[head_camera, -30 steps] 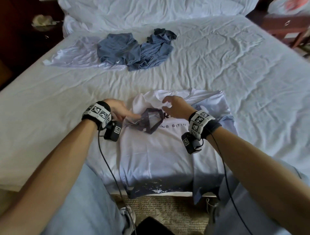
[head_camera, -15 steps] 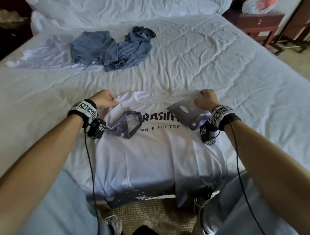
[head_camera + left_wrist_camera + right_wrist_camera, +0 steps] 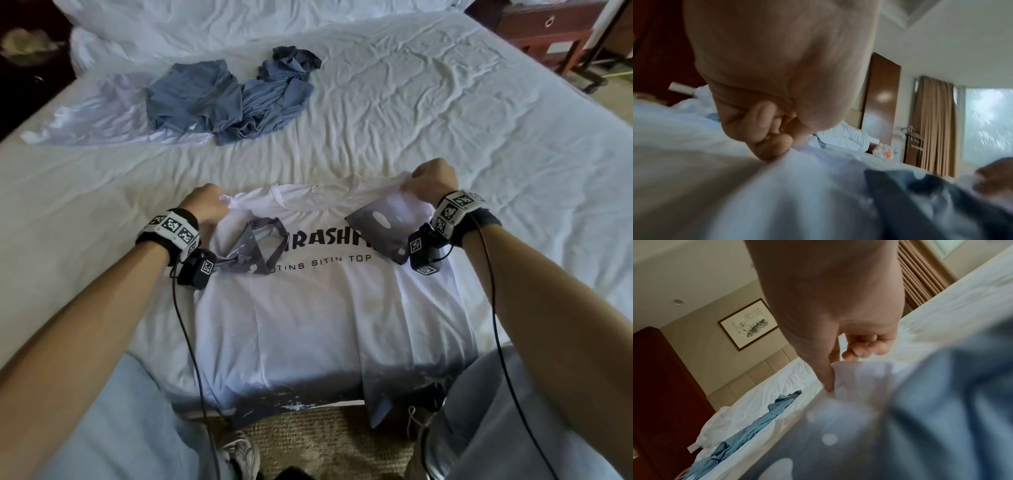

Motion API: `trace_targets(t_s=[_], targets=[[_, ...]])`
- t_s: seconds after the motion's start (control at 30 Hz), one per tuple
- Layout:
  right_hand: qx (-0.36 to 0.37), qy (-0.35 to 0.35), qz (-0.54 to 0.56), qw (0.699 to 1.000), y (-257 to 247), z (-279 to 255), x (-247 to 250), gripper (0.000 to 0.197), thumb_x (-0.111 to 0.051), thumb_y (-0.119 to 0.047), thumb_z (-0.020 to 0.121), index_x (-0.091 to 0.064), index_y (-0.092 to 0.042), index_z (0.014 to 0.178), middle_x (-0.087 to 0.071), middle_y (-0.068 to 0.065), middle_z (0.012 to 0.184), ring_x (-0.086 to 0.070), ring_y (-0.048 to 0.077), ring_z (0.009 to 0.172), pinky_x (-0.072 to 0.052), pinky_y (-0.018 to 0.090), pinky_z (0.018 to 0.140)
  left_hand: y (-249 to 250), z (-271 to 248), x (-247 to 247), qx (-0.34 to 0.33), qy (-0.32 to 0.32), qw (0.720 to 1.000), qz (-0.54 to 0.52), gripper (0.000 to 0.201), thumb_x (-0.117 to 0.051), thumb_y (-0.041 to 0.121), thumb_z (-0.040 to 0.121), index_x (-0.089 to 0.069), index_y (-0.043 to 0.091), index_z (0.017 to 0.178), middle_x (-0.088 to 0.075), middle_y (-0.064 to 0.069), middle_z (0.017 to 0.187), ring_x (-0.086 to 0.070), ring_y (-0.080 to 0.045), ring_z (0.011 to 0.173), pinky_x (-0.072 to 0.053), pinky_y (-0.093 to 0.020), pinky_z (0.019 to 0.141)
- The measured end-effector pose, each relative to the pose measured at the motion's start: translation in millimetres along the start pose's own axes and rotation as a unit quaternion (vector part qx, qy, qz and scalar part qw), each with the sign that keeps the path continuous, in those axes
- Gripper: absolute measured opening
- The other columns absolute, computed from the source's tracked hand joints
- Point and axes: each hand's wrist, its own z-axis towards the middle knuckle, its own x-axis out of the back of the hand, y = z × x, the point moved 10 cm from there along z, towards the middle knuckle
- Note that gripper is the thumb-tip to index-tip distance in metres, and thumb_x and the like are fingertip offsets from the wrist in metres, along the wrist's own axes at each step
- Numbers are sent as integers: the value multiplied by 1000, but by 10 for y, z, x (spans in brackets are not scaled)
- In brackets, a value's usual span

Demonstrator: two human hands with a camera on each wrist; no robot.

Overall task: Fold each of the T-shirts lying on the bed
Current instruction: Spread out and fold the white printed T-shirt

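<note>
A white T-shirt (image 3: 308, 308) with black lettering and grey sleeves lies face up at the bed's near edge, its hem hanging over the side. Both sleeves are folded inward over the chest. My left hand (image 3: 205, 205) pinches the shirt's left shoulder (image 3: 797, 162) between curled fingers. My right hand (image 3: 433, 181) pinches the right shoulder (image 3: 849, 378), lifting the cloth slightly. A crumpled blue T-shirt (image 3: 233, 99) and a flat pale white T-shirt (image 3: 92, 120) lie farther up the bed on the left.
The white bed sheet (image 3: 445, 120) spreads wide to the right and far side. Pillows (image 3: 239, 20) lie at the head. A wooden nightstand (image 3: 548, 27) stands at the far right. Carpet (image 3: 325, 435) and my shoe (image 3: 239, 452) show below the bed edge.
Both hands moved apart from the shirt's chest to its shoulders and took hold there. The right sleeve now lies folded inward, and the shoulders have been drawn wider.
</note>
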Motion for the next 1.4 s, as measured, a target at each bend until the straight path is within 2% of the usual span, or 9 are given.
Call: trace_targets(t_s=[0.13, 0.37, 0.57, 0.7, 0.87, 1.03, 1.2, 1.3, 1.4], targets=[[-4, -8, -15, 1000, -34, 6, 62, 22, -78, -24, 88, -77, -4, 96, -71, 10, 92, -65, 22, 83, -53, 31, 75, 53, -37, -83, -11, -58, 988, -143, 26, -64, 17, 92, -63, 7, 68, -48, -6, 56, -42, -18, 52, -29, -23, 49], [-109, -62, 58, 990, 48, -12, 30, 11, -74, -11, 89, -74, -1, 85, -75, 6, 65, -60, 7, 41, -45, 20, 43, -85, -50, 196, 23, 68, 996, -60, 28, -71, 26, 86, -66, 5, 69, -64, -13, 68, -60, -30, 64, -43, -29, 57], [-139, -56, 289, 946, 70, -71, -52, 2, -65, -1, 96, -65, 0, 95, -75, 20, 93, -77, 29, 74, -64, 43, 73, -88, -136, 39, 101, -12, 895, -435, 10, -56, 3, 99, -66, 1, 99, -74, -19, 87, -74, -19, 59, -53, -21, 46], [-46, 3, 386, 921, -111, 5, 78, 12, -61, -10, 102, -65, 0, 107, -75, 24, 89, -77, 31, 76, -64, 44, 66, -157, -11, 281, 76, 70, 866, -490, 22, -47, 8, 105, -64, -2, 96, -72, -28, 103, -76, -30, 82, -64, -33, 76], [4, 11, 433, 902, -299, 117, 146, 16, -60, -13, 103, -66, 1, 106, -75, 14, 86, -76, 24, 75, -64, 35, 62, -84, 17, 625, 25, 195, 837, -510, 23, -54, 2, 101, -53, 12, 80, -71, -23, 86, -73, -26, 68, -63, -30, 63], [-62, -94, 323, 940, -29, 134, -418, 18, -62, -4, 97, -62, -3, 115, -67, 17, 91, -66, 18, 65, -60, 40, 82, 50, 53, -68, 25, -13, 912, -410, 16, -70, -4, 89, -60, 8, 92, -64, -10, 88, -66, -22, 81, -55, -20, 65], [9, -103, 175, 979, -325, 40, -344, 71, -64, -18, 99, -25, -22, 159, -61, 8, 123, -64, 23, 98, -57, 41, 94, 153, -44, 61, -2, 21, 967, -253, 65, -81, 41, 80, -46, 20, 131, -59, 1, 107, -60, -17, 96, -48, -30, 79], [120, -79, 39, 989, -662, -142, -362, 59, -64, -19, 98, -39, -19, 151, -58, 6, 136, -64, 24, 104, -55, 36, 90, 446, -295, 40, -95, 8, 995, -39, 35, -79, 33, 84, -67, 7, 104, -70, -8, 92, -67, -26, 90, -52, -40, 80], [223, -111, -13, 968, -1014, -479, -547, 41, -62, -16, 98, -55, -17, 139, -65, 10, 132, -67, 21, 97, -55, 28, 79, 509, -469, -10, -123, 27, 990, 60, 7, -71, 20, 89, -70, 20, 82, -71, 1, 88, -68, -27, 87, -55, -38, 77]])
